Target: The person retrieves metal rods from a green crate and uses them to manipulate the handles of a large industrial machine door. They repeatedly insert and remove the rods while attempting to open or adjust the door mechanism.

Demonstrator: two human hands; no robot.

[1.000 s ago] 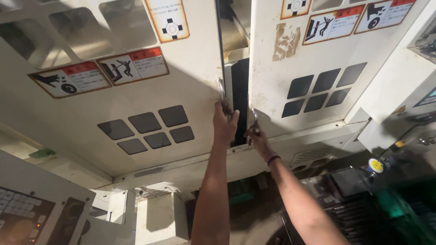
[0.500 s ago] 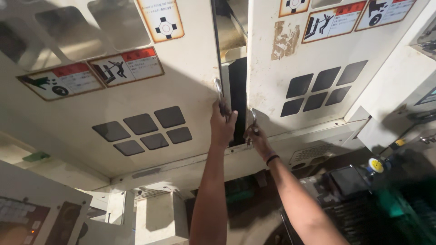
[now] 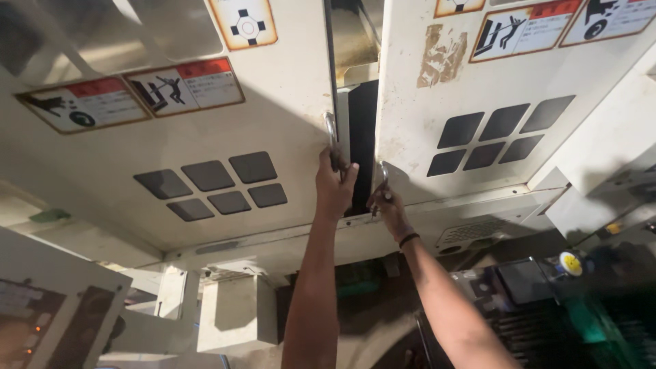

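Head view, largest first: two cream machine doors, left door (image 3: 205, 137) filling 9 to 12 o'clock, right door (image 3: 478, 109) from 12 to 3, dark gap between them at centre. Grey square pads and warning stickers (image 3: 184, 85) on both panels. Control panel (image 3: 41, 321) at 8 o'clock. Left hand (image 3: 335, 188) at centre, fingers clamped on the left door's metal handle (image 3: 331, 137). Right hand (image 3: 388, 208) just beside it, toward 4 o'clock, fingers closed on the right door's handle (image 3: 383, 174). Black band (image 3: 408, 239) on right wrist.
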